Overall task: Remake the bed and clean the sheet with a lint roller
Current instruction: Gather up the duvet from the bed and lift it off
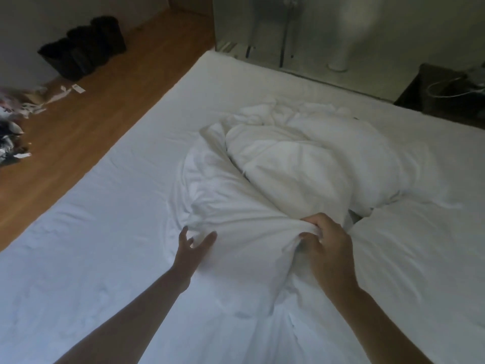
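A crumpled white duvet [288,164] lies bunched in the middle of the bed, on the white fitted sheet [105,232]. My right hand [325,245] is shut on a fold of the duvet's near end, fabric gathered between fingers and thumb. My left hand [194,245] is at the duvet's near left side with its fingers spread, touching the fabric without a clear grip. No lint roller is in view.
Wooden floor [91,122] runs along the bed's left side, with black boots [86,46] by the wall and scattered clothes and papers [15,122] at far left. A glass partition [301,30] stands behind the bed. A dark nightstand [443,93] with a cable sits at back right.
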Available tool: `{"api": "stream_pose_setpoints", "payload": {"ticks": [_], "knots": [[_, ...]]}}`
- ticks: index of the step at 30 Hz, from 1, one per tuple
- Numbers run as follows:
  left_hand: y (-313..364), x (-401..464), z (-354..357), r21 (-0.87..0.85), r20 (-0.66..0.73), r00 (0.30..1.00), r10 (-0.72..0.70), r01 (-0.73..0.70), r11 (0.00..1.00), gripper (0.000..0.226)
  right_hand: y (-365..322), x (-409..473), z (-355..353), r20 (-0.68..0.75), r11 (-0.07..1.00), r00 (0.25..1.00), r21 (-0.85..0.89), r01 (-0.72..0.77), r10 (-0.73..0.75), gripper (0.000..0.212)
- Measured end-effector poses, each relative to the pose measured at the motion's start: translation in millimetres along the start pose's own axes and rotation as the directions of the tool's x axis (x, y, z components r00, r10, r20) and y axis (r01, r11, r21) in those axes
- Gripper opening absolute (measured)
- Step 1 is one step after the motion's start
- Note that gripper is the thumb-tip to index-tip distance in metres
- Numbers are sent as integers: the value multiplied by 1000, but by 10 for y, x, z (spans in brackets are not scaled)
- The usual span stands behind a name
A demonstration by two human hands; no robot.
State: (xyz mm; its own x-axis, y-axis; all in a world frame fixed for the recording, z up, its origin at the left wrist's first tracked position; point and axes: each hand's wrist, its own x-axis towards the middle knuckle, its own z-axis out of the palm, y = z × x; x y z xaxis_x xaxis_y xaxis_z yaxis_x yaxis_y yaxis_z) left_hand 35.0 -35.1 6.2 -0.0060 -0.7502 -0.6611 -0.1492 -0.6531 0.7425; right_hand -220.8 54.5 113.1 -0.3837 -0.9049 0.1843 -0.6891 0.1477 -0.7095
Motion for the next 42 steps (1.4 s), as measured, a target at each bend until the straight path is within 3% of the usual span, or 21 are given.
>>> {"api": "stream_pose_setpoints", "payload": {"ticks": [3, 6, 10, 15, 17, 19, 21, 23, 25, 29, 31, 33, 35, 37, 39, 42], "knots": [[129, -132, 277, 19, 24, 999, 40, -40, 999, 101, -138, -45, -398, -141, 998, 989, 45, -33, 39, 22], [251, -241, 495, 43, 30, 998, 54, -55, 998, 97, -256, -119, -845, -236, 997, 970, 58, -51, 63, 33], [309, -280, 599, 43, 5, 1000, 5, -5, 999, 109, -350, -285, -1373, -313, 1000, 950, 15, -9, 13, 30], [307, -349, 648, -19, 4, 997, -72, 72, 997, 129, -233, -317, -1955, -483, 998, 874, -54, 33, -55, 18], [343, -406, 709, -114, 42, 991, -125, 129, 985, 114, -167, -293, -2077, -511, 999, 859, -32, 18, -32, 17], [358, -455, 771, -170, 85, 987, -135, 148, 974, 85, -237, -276, -2098, -518, 998, 854, -47, 30, -50, 17], [397, -577, 827, -124, 21, 998, -63, 65, 990, 62, -367, -274, -2047, -503, 997, 861, -42, 61, -74, 24], [469, -729, 851, -142, -42, 999, 28, -33, 989, 70, -476, -258, -1972, -452, 995, 887, -50, 80, -94, 32], [545, -923, 878, -206, -66, 991, 117, -128, 970, 54, -485, -207, -1871, -397, 997, 915, -3, 77, -72, 35], [676, -1328, 974, -161, -137, 916, 378, -397, 904, 18, -470, -27, -1603, -359, 993, 930, 58, 101, -74, 22], [838, -1552, 1077, -126, -100, 883, 459, -469, 874, 31, -469, 60, -1414, -360, 988, 922, 9, 156, -142, 11], [979, -1679, 1191, 7, 83, 837, 540, -543, 840, 62, -422, 133, -1235, -339, 984, 928, 34, 175, -154, 12], [1037, -1740, 1309, 231, 314, 811, 493, -569, 789, 103, -348, 162, -1107, -320, 988, 945, 102, 114, -76, 18], [998, -1701, 1432, 385, 442, 792, 422, -592, 708, 134, -275, 151, -1037, -298, 986, 954, 161, 46, 4, 21], [877, -1581, 1530, 482, 412, 798, 440, -600, 638, 143, -213, 121, -988, -246, 981, 969, 191, 15, 33, 23], [652, -1377, 1623, 615, 282, 827, 487, -545, 569, 130, -143, -65, -937, -219, 979, 973, 202, -31, 76, 36]]}}
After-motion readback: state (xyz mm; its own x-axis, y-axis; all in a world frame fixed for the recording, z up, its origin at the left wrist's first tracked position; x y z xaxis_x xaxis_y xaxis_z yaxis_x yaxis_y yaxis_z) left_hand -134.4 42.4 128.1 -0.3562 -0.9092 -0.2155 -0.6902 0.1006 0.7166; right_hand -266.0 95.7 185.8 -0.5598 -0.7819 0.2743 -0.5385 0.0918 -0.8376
